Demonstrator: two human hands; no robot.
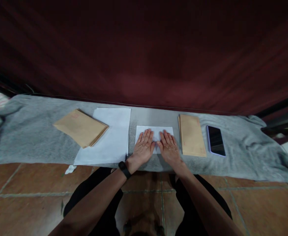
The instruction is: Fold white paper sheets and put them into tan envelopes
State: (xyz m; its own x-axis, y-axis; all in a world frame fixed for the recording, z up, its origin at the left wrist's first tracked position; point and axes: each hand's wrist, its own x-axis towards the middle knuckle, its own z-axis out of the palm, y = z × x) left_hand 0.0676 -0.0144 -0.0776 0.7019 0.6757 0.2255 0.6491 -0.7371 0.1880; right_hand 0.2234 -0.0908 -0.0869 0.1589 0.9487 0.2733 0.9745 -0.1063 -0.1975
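A white sheet of paper [156,129], apparently folded, lies flat on the grey cloth in front of me. My left hand [144,146] rests palm down on its left half, with the fingers stretched out. On the right half, my right hand [168,146] presses flat in the same way, and the two thumbs nearly meet in the middle. Both hands cover much of the paper. To the right of the sheet is a stack of brown envelopes [192,136]; nothing is gripped in either hand.
Large white sheets [116,137] lie at the left, partly under another stack of brown envelopes [81,127]. A phone [216,141] lies at the right. Grey cloth [30,131] covers the narrow surface, backed by a dark red curtain [144,65]. A white scrap [70,169] is near the front edge.
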